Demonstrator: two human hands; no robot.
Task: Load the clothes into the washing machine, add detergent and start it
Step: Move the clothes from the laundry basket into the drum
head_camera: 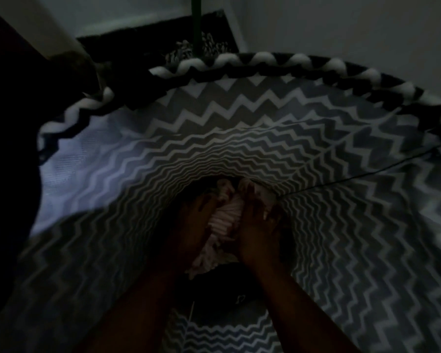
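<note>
head cam | faces steeply down into laundry hamper (239, 103) | close-up | single view

Crumpled pale clothes (223, 220) deep in the chevron hamper (239, 118)

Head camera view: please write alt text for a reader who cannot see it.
The left hand and right hand grip a pale bundle of clothes at the bottom of a deep grey-and-white zigzag laundry hamper, seen from above in dim light. A dark garment lies nearer the camera.
</note>
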